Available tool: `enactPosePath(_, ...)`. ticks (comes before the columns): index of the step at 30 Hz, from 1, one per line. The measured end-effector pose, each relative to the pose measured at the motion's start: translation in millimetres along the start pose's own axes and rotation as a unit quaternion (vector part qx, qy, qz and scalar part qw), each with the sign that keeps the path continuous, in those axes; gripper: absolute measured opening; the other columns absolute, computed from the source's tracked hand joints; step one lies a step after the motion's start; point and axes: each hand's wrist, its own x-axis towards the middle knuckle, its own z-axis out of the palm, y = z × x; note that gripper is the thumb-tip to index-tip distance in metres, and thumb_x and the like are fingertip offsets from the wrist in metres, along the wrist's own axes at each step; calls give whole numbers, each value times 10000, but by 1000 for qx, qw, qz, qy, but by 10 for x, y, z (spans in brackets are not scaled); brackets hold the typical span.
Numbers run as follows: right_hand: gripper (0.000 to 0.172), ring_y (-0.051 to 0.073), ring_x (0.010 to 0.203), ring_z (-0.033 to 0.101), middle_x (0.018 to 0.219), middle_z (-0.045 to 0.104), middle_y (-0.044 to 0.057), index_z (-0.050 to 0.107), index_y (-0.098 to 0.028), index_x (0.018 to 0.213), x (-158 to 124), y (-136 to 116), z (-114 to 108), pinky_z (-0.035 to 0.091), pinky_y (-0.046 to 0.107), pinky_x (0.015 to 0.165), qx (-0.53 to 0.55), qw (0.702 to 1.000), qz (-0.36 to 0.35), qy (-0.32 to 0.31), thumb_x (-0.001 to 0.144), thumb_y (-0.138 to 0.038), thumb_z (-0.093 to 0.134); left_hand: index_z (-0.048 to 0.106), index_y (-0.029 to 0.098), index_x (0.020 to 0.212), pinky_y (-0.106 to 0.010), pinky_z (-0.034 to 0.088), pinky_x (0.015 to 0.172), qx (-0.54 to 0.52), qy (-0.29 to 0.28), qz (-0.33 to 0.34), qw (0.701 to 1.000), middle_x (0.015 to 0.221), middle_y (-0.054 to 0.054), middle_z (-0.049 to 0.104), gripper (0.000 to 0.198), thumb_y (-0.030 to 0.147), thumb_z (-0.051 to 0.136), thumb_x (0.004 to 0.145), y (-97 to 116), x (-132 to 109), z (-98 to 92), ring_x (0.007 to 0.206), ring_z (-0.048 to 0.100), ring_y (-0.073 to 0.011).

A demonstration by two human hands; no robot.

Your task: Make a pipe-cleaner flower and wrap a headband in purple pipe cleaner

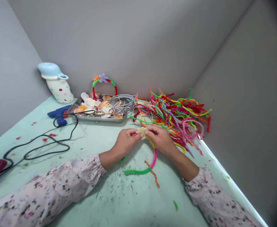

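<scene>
My left hand (125, 143) and my right hand (162, 140) meet over the middle of the table, fingers closed in a pinch. Between their fingertips is a pale yellow fuzzy piece, perhaps a pipe-cleaner flower (141, 130). It sits at the top of a curved headband (155, 156) wrapped in yellow, pink and green pipe cleaner. My left hand hides much of the hoop's left side; one green end hangs at the lower middle. A short orange pipe cleaner (155, 178) crosses the hoop near where pink meets green.
A heap of coloured pipe cleaners (176, 113) lies at the back right. Grey wire coils (123, 102) and a finished-looking flowered headband (116, 90) rest on a metal tray (100, 119) of scraps. At left are a blue glue gun (59, 113), its black cord (51, 153) and a bottle (59, 90).
</scene>
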Motion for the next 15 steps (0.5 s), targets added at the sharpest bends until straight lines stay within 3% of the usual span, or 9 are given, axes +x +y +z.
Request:
enactPosePath(7, 196, 155, 757, 592, 844, 665, 21, 660, -185, 915, -13, 25, 32, 463, 292, 712, 79, 992, 84, -44, 787, -313, 583, 686, 145, 811, -229, 354, 574, -27, 17, 5, 999, 692, -3, 617, 197, 314, 611, 741, -32, 18, 1, 607, 487, -119)
enactPosePath(11, 201, 138, 675, 560, 767, 640, 4, 649, -179, 908, -17, 44, 73, 450, 270, 638, 86, 989, 114, -45, 777, -314, 580, 651, 158, 825, -218, 321, 517, -46, 22, -12, 999, 568, 34, 536, 175, 306, 580, 764, -15, 12, -3, 515, 426, -99)
enactPosePath(15, 157, 134, 657, 554, 735, 624, -5, 636, -180, 853, -16, 63, 76, 449, 266, 633, 104, 986, 117, -56, 788, -305, 566, 578, 168, 711, -212, 264, 459, -51, 21, -25, 998, 479, 59, 455, 159, 320, 590, 755, -39, 15, -3, 444, 355, -83)
